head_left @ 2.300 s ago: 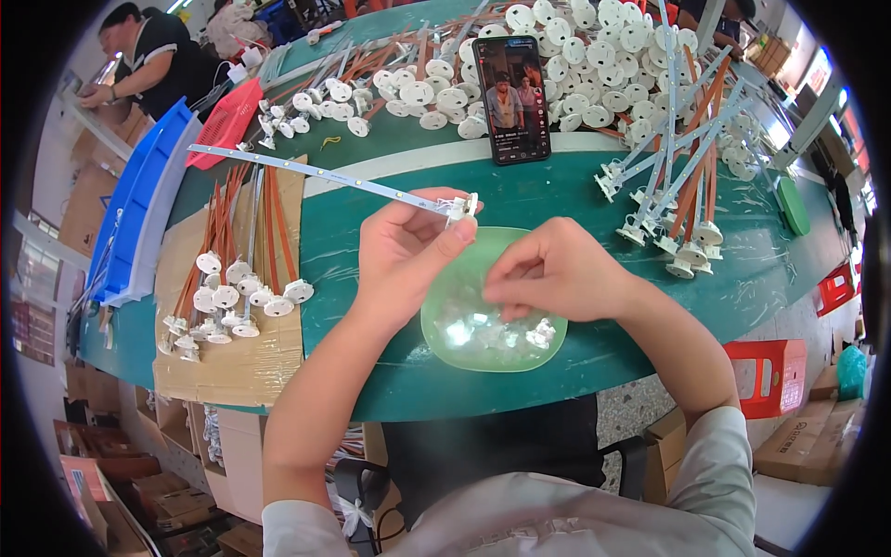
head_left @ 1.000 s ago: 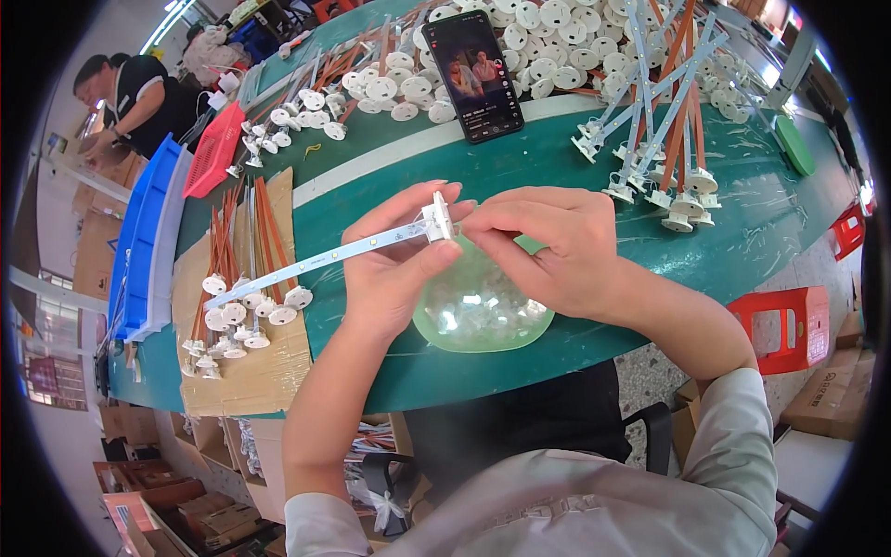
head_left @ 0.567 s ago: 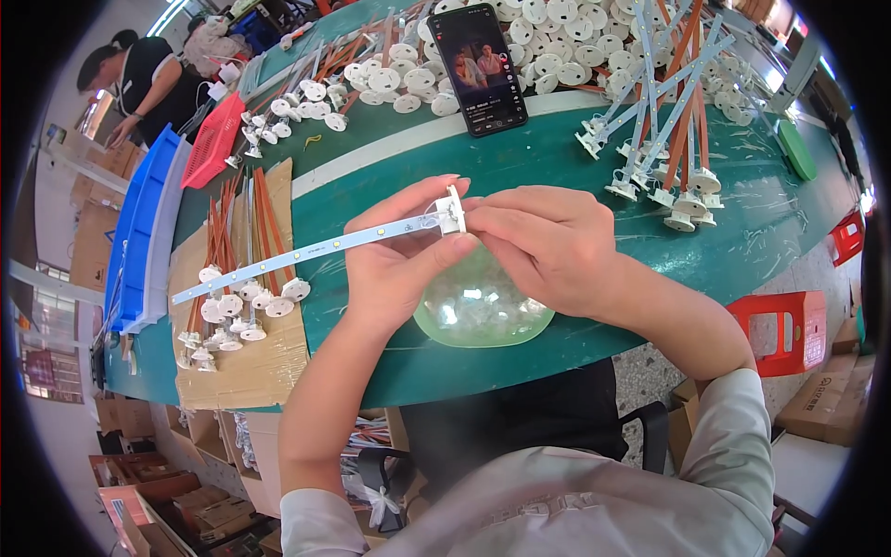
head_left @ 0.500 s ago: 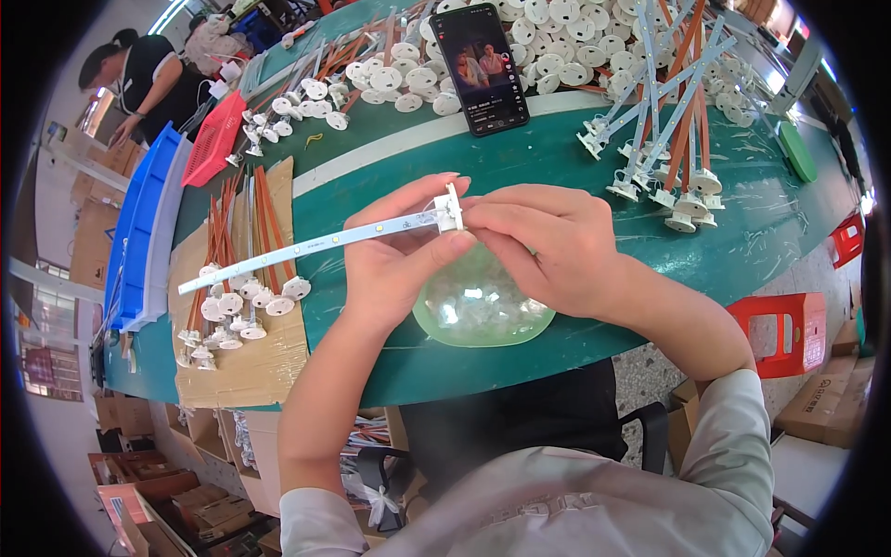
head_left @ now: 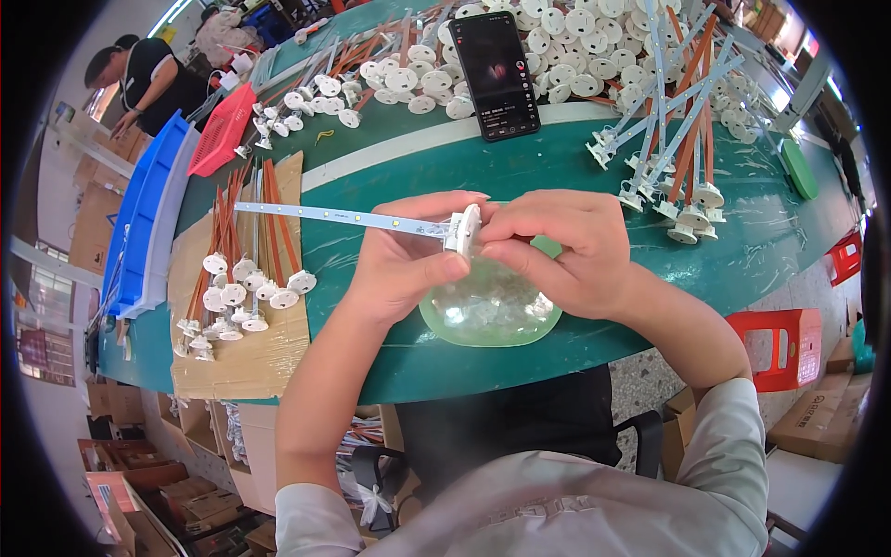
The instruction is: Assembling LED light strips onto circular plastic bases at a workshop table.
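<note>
My left hand grips an LED strip at its white round end cap, between thumb and fingers. From the cap the pale blue strip points left, with small yellowish LEDs along it. Against the cap's outer face, my right hand is pinched closed; whatever sits between those fingertips is too small or hidden to make out. Below both hands stands a light green bowl holding small shiny pieces, its far side partly covered by the right hand.
Cardboard on the left carries several capped strips. Behind it are a blue tray and a red basket. A phone lies before heaped white caps; more strips lean at right. A person stands far left.
The strip has swung so its free end points further up, and the cap has turned to show more of its round face. Both hands stay at the cap.
</note>
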{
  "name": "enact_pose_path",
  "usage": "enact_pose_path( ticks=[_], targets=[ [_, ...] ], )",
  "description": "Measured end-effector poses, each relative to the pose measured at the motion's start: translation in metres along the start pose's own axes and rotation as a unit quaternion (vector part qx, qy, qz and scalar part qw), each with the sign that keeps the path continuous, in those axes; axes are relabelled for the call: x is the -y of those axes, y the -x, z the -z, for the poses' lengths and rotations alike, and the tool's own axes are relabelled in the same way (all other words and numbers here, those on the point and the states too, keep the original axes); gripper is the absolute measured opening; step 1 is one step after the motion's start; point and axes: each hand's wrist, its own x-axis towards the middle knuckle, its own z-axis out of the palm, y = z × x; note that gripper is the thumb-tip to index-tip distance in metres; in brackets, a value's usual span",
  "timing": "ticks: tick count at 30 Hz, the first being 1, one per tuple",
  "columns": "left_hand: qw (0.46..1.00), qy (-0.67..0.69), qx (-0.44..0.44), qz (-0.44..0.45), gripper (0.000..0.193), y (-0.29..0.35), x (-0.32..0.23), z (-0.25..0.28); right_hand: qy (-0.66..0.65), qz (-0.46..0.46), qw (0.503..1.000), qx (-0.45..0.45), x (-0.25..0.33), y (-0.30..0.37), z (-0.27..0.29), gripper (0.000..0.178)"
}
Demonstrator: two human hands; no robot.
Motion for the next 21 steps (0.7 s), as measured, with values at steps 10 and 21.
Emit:
enact_pose_path(
  ticks=[10, 21],
  targets=[
    [0.992, 0.112, -0.062, -0.021, 0.057, 0.005, 0.012, -0.024, 0.103, 0.099, 0.983, -0.113, 0.003, 0.004, -0.014, 0.013],
    [0.99, 0.12, -0.075, 0.006, 0.064, 0.007, 0.015, -0.028, 0.112, 0.163, 0.971, -0.134, 0.002, 0.003, -0.017, 0.016]
  ],
)
